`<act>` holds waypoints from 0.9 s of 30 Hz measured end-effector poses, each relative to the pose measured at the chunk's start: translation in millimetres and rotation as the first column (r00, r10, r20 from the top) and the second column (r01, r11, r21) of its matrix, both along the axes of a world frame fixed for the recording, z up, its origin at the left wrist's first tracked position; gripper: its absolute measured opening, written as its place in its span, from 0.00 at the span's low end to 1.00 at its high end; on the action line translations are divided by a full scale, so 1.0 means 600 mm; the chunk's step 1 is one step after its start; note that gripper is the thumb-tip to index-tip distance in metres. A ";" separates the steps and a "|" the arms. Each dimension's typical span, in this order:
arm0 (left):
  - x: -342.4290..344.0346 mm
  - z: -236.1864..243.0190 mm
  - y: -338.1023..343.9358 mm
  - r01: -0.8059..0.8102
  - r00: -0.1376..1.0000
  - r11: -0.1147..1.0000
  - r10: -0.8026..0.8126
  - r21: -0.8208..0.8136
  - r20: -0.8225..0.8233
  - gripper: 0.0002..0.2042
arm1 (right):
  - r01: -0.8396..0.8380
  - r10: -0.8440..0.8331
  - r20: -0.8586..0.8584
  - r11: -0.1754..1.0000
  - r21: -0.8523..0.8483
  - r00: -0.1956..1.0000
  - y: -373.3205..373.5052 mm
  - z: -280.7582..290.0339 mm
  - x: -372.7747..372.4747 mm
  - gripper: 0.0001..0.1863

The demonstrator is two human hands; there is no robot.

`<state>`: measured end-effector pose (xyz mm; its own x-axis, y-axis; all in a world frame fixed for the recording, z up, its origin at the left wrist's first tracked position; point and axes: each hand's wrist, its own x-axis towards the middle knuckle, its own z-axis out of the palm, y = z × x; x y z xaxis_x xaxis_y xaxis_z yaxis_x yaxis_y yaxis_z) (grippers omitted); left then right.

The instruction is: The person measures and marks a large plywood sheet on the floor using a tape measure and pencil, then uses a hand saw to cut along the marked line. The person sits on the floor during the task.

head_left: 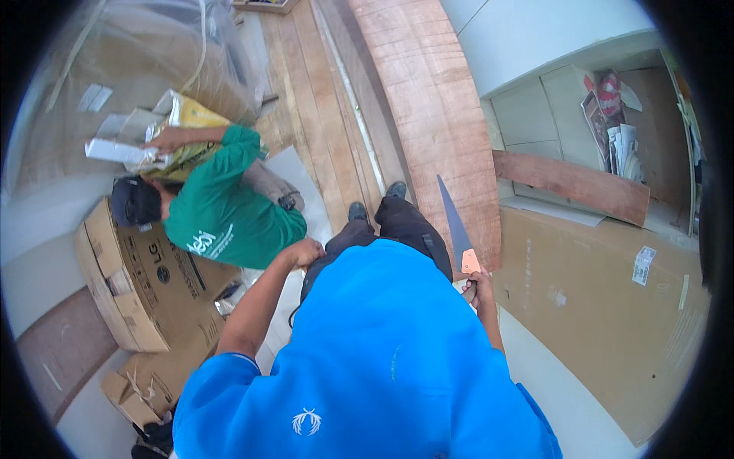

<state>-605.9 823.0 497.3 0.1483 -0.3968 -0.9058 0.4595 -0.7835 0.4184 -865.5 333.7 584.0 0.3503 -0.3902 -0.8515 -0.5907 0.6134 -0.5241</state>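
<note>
My right hand (477,288) grips a handsaw (457,233) with an orange handle; its long tapered blade points forward over a wide reddish plywood board (420,99). My left hand (304,252) is curled at my left hip against my dark trousers; what its fingers hold, if anything, is hidden. My shoes (394,191) rest among long wooden planks (317,138) that run forward beside the plywood.
A co-worker in green (229,214) crouches at left, handling yellow sacks and white pieces (183,115). Cardboard boxes (138,291) lie behind them, plastic sheeting (130,46) beyond. At right stand a white recessed shelf (527,115), a short board (573,183) and a large cardboard panel (589,321).
</note>
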 end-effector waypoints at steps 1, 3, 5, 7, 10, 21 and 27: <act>0.004 -0.002 0.008 -0.022 0.999 1.000 0.022 -0.006 -0.032 0.13 | -0.003 0.003 0.015 1.000 0.012 1.000 -0.006 -0.009 0.015 0.20; 0.023 0.011 0.019 -0.102 0.987 0.995 0.099 -0.012 -0.126 0.14 | 0.014 -0.015 0.033 1.000 0.017 0.999 -0.013 -0.027 0.044 0.19; 0.042 0.041 0.025 -0.232 0.941 0.973 0.225 0.000 -0.252 0.14 | 0.034 -0.035 0.049 0.999 0.015 0.998 -0.027 -0.040 0.076 0.18; 0.072 0.044 0.027 -0.232 0.928 0.970 0.242 0.067 -0.283 0.15 | 0.062 -0.063 0.068 0.998 0.019 0.996 -0.040 -0.056 0.118 0.16; 0.109 0.009 0.052 -0.216 0.944 0.973 0.230 0.082 -0.235 0.12 | 0.014 -0.017 0.123 0.999 0.031 0.992 -0.073 -0.089 0.189 0.16; 0.504 0.247 -0.217 -0.148 0.817 0.981 0.193 -0.126 0.543 0.11 | -0.199 0.238 0.325 0.969 -0.148 0.916 -0.234 -0.046 0.671 0.09; 0.603 0.322 -0.545 -0.603 0.727 0.591 0.684 -0.535 -0.064 0.11 | -0.233 0.231 0.507 0.971 -0.060 0.831 -0.185 -0.006 0.916 0.09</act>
